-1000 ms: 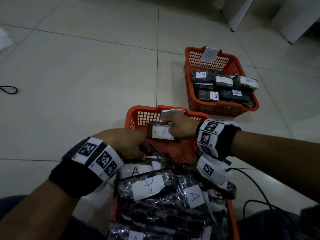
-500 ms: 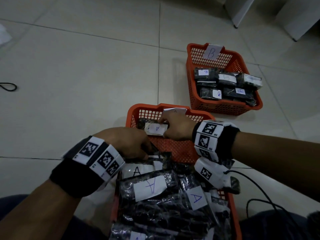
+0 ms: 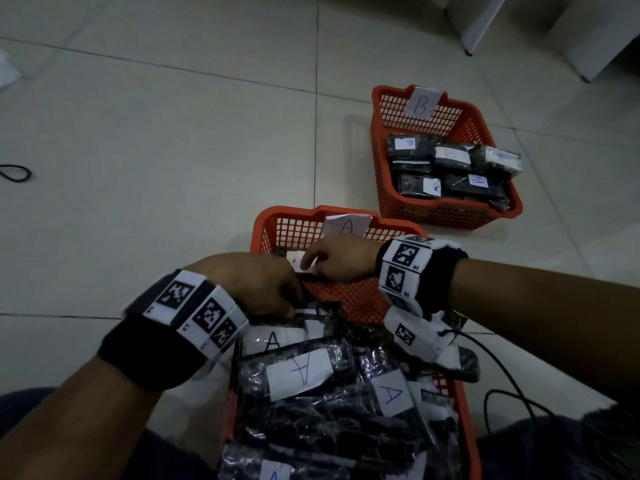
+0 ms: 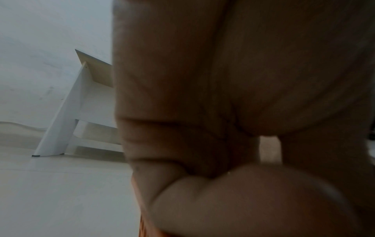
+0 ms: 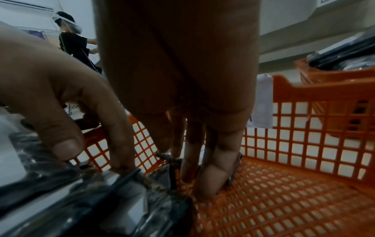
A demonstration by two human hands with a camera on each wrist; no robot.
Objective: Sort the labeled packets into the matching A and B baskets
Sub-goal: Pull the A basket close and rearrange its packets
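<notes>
The orange A basket (image 3: 277,225) stands in the middle of the floor with its paper A tag (image 3: 346,225) on the far wall. My right hand (image 3: 308,266) reaches into it and pinches a dark packet with a white label (image 3: 296,263). In the right wrist view the thumb (image 5: 65,147) lies on the packet (image 5: 81,200), which is low at the basket's left side, and the other fingertips touch the mesh floor (image 5: 284,200). My left hand (image 3: 291,299) is curled on a dark packet edge at the far end of the pile. The B basket (image 3: 446,211) holds several B packets.
The near orange basket (image 3: 465,427) is heaped with several A-labeled packets (image 3: 298,374). A black cable (image 3: 502,393) trails on the right. White furniture legs (image 3: 478,26) stand at the back right. A person (image 5: 71,40) stands far off in the right wrist view.
My right hand has carried the labeled packet lower and further left inside the A basket. The left hand has stayed curled at the pile's far end.
</notes>
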